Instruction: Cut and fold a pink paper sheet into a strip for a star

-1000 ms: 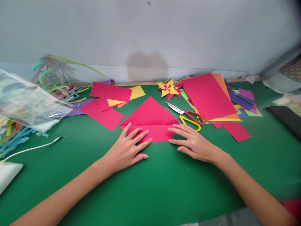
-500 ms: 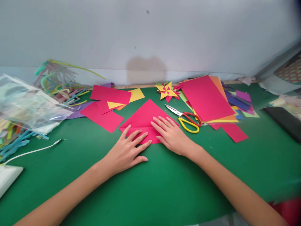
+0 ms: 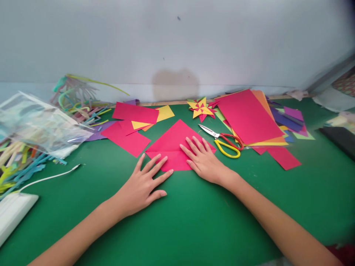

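Observation:
A red sheet of paper (image 3: 177, 136) lies on the green table with one corner pointing to the wall. Its near edge is folded in, and a crease runs across it. My left hand (image 3: 144, 184) rests at its lower left, fingers spread, fingertips on or just over the paper's edge. Flat on the right part of the sheet lies my right hand (image 3: 203, 159), fingers stretched out. Scissors (image 3: 222, 138) with one red and one yellow handle lie just beyond my right hand, blades apart.
A folded yellow-and-red paper star (image 3: 202, 110) lies at the back. Red paper pieces (image 3: 126, 138) are on the left, a stack of coloured paper (image 3: 248, 116) on the right. Further left are pipe cleaners (image 3: 80, 107), a clear plastic bag (image 3: 41, 122) and a white cable (image 3: 52, 180).
My left hand has slid left and toward me, uncovering more of the red paper. The right hand stays on the sheet. The whole view has shifted slightly.

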A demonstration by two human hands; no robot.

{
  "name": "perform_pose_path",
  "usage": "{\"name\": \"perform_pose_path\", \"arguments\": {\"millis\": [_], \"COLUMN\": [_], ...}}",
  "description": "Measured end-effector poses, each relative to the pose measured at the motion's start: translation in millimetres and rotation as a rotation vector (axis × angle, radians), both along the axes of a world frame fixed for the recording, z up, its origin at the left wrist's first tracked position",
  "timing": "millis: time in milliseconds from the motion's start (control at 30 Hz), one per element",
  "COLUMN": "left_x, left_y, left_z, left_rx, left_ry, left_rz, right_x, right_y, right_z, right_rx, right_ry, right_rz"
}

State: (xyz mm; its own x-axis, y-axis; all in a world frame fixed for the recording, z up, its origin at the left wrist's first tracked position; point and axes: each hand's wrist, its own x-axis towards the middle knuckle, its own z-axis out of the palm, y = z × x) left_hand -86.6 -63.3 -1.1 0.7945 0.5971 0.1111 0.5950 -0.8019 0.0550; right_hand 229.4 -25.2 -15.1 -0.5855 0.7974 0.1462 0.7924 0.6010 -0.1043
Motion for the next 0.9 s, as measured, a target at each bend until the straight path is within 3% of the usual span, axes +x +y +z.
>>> {"name": "perform_pose_path", "arguments": {"millis": [233, 367, 467, 533, 600, 700, 800, 900], "left_x": [-17.9, -32.0, -33.5, -23.9, -6.7, 22.8, 43.4, 53.0], "left_y": [-7.2, 1.1, 11.7, 20.6, 30.7, 44.4, 48.6, 40.3], "left_z": [3.1, 4.8, 14.9, 23.8, 30.0, 29.2, 22.0, 20.9], "left_rx": [-0.053, -0.108, -0.111, -0.113, -0.132, -0.117, -0.040, 0.048], "left_ry": [-0.010, -0.260, -0.440, -0.428, -0.294, -0.083, -0.040, -0.011], "left_rz": [0.036, 0.139, 0.215, 0.121, -0.042, -0.170, -0.125, -0.064], "right_x": [0.6, 4.7, 7.9, 8.9, 8.6, 7.2, 6.7, 7.0], "right_y": [0.3, 0.8, 1.0, 0.4, -0.9, -3.4, -5.2, -5.7], "right_z": [-0.5, 1.8, 3.2, 4.6, 6.8, 11.0, 14.6, 15.7], "right_rx": [-0.014, -0.051, -0.068, -0.072, -0.057, 0.009, 0.073, 0.103], "right_ry": [0.024, 0.095, 0.166, 0.199, 0.259, 0.443, 0.580, 0.576], "right_rz": [-0.003, -0.016, -0.007, 0.017, 0.017, -0.074, -0.153, -0.150]}}
